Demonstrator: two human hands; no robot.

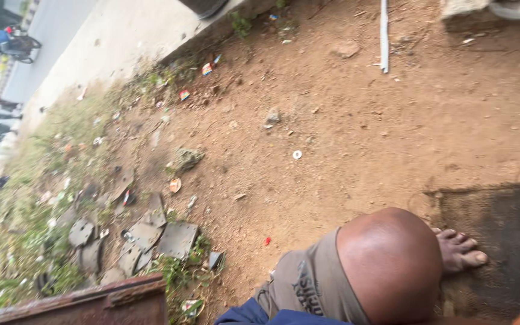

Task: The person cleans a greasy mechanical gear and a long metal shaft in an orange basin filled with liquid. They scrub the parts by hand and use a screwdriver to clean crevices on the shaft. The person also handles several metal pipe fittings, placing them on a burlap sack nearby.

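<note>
Head camera looks down on bare reddish dirt ground point(356, 138), the largest thing in view, with a pale concrete strip point(115, 42) along its upper left edge. A dark mat point(507, 241) lies at lower right. Another person's bald head point(389, 262) and grey-brown shirt point(308, 283) fill the lower centre, a bare foot point(460, 250) just beside, toes on the mat's edge. Flat broken slabs point(151, 238) lie among weeds at lower left. A thin grey pipe point(384, 36) lies at top. Neither of the wearer's hands shows, so their fingers cannot be told.
</note>
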